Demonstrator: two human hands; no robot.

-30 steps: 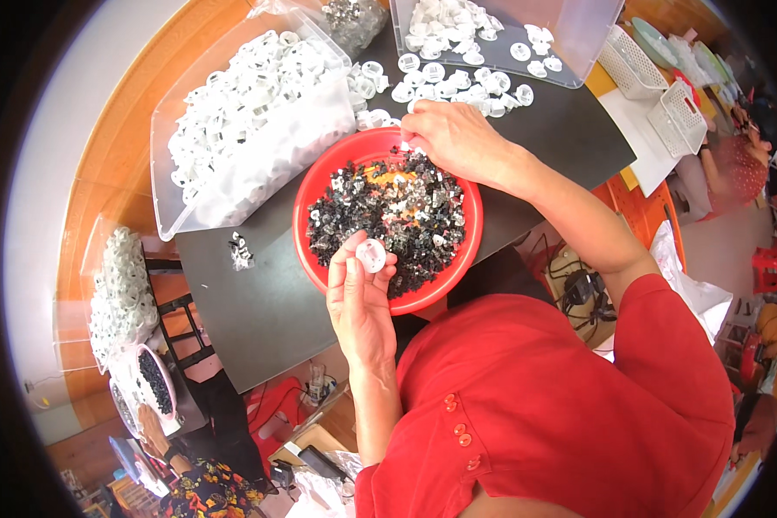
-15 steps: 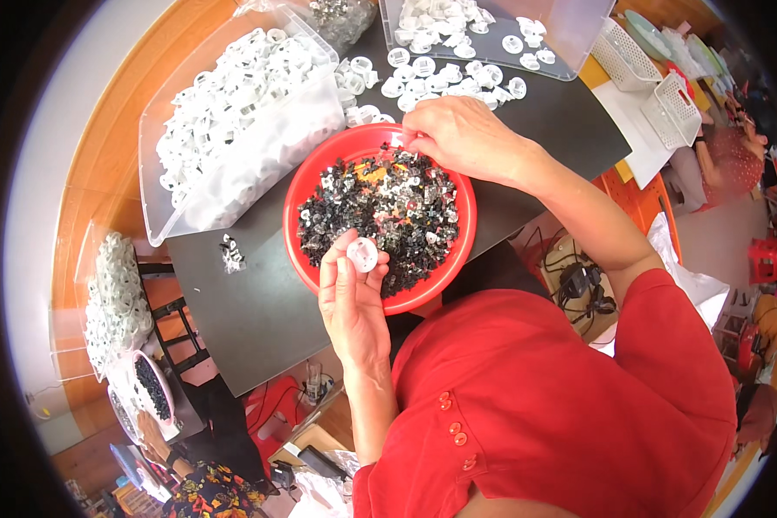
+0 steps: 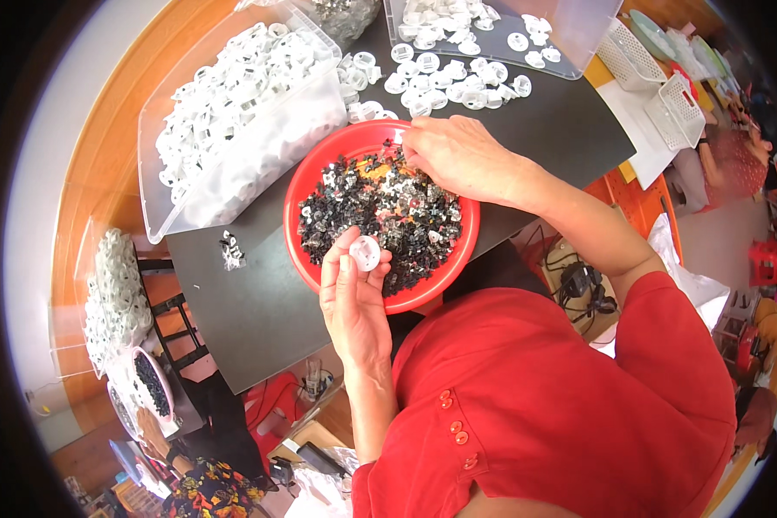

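Observation:
A round white plastic part (image 3: 365, 253) is pinched between the fingertips of my left hand (image 3: 351, 289), above the near side of a red bowl (image 3: 295, 184). Small black, silver and white pieces (image 3: 380, 226) fill the bowl, with a little orange among them. At the far right of the bowl, my right hand (image 3: 464, 157) reaches over the rim with its fingers drawn together. Its fingertips are down by the small pieces, and what they hold, if anything, is hidden.
Left of the bowl stands a clear bin (image 3: 160, 226) heaped with white parts. More loose white parts (image 3: 457, 85) lie behind the bowl, before a tipped clear bin (image 3: 578, 52). A few small pieces (image 3: 231, 250) rest on the dark table (image 3: 224, 319). Another person's hand (image 3: 151, 432) works at lower left.
My right hand has moved slightly down and inward from the bowl's far rim, its fingertips now lower toward the pieces. My left hand keeps the white part in nearly the same place.

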